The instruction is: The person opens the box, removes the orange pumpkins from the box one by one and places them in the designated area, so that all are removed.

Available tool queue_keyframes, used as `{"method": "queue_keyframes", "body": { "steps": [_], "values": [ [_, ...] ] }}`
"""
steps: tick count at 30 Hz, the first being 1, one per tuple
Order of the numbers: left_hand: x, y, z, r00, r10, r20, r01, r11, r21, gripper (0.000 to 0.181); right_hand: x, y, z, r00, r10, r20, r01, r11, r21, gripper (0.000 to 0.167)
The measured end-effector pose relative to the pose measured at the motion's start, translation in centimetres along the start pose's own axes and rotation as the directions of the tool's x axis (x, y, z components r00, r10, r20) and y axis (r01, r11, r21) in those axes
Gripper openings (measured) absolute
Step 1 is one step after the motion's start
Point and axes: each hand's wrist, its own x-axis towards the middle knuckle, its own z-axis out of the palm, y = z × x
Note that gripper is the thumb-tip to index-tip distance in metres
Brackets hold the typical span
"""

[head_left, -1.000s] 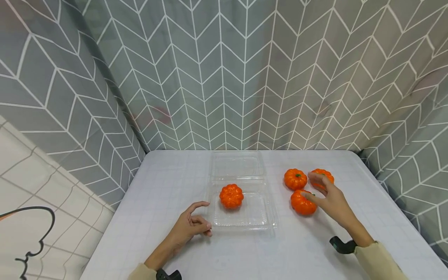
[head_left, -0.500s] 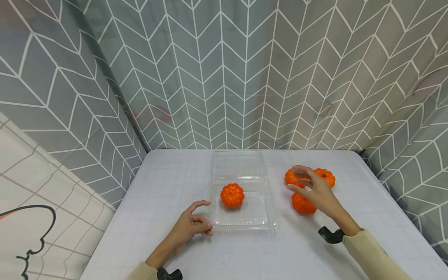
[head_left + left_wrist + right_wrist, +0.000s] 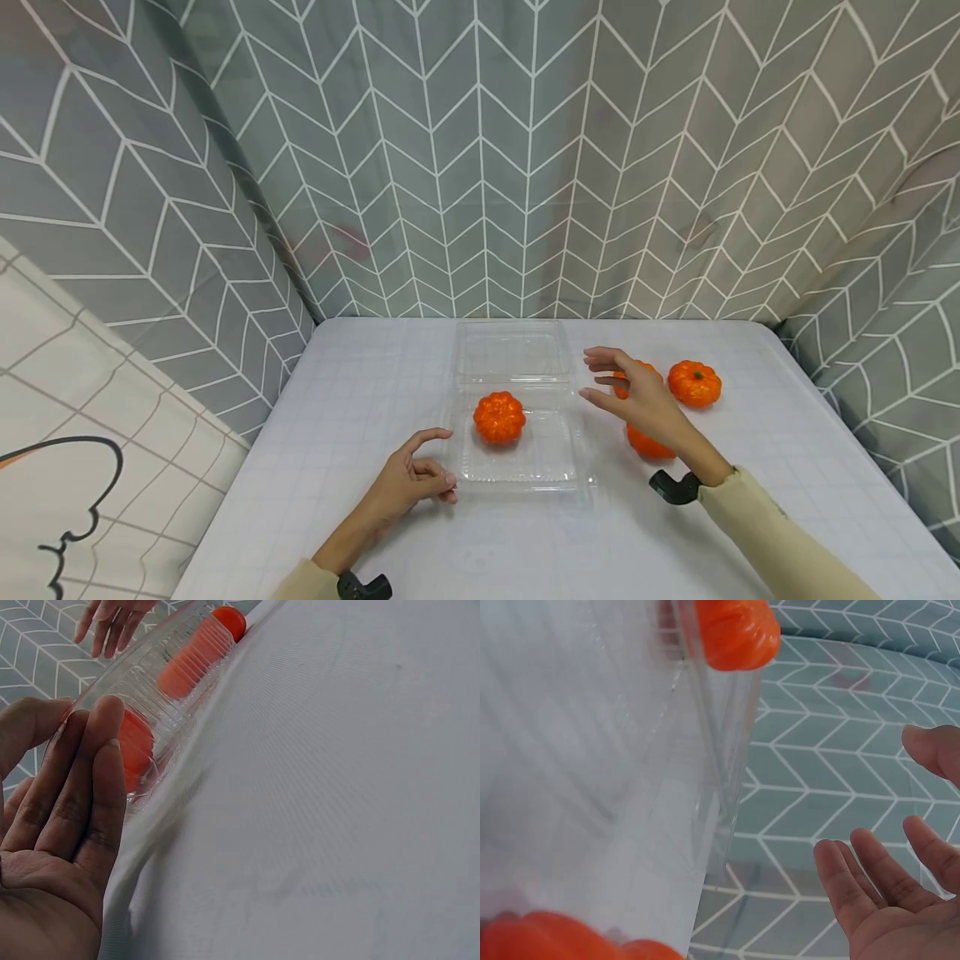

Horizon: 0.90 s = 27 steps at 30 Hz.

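Observation:
In the head view a clear hinged plastic container (image 3: 549, 450) lies open, its lid (image 3: 513, 352) folded back. One small orange pumpkin (image 3: 499, 418) sits in its left half. My left hand (image 3: 401, 483) is at the container's front left corner; the left wrist view shows thumb and fingertips pinching the rim. Between container and loose pumpkins, my right hand (image 3: 643, 406) hovers with fingers spread, holding nothing. It partly hides a front pumpkin (image 3: 649, 444) and a back pumpkin (image 3: 648, 367). Another pumpkin (image 3: 694, 384) lies farther right, fully seen.
Everything lies on a white-covered table (image 3: 360, 375). A grey curtain (image 3: 495, 167) with white chevron lines hangs behind it and along both sides. A white tiled-pattern cloth (image 3: 150, 467) is at the left.
My right hand has moved left from above the loose pumpkins toward the container, still holding nothing. The right pumpkin is uncovered now. My left hand has stayed at the container's corner.

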Motion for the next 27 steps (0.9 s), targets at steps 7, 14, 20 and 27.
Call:
{"method": "queue_keyframes", "body": {
  "steps": [7,14,20,27],
  "values": [
    [0.0,0.0,0.1,1.0,-0.006,-0.005,0.006,1.0,0.0,0.081,0.9,-0.4,1.3,0.999,-0.035,0.017,0.035,0.999,0.015,0.059],
    [0.1,-0.2,0.1,1.0,0.005,0.008,-0.005,1.0,-0.004,0.081,1.5,-0.4,2.6,0.998,-0.033,0.057,0.032,0.999,0.028,0.059],
    [0.2,-0.2,0.1,1.0,-0.002,-0.003,0.002,1.0,-0.004,0.08,2.2,-1.0,3.9,0.993,0.007,0.12,-0.008,1.0,0.005,0.061],
    [0.0,0.0,0.2,1.0,-0.014,-0.013,0.014,1.0,-0.02,0.081,3.3,-1.6,5.6,0.98,0.014,0.198,-0.017,1.0,0.017,0.056]
  ]
}}
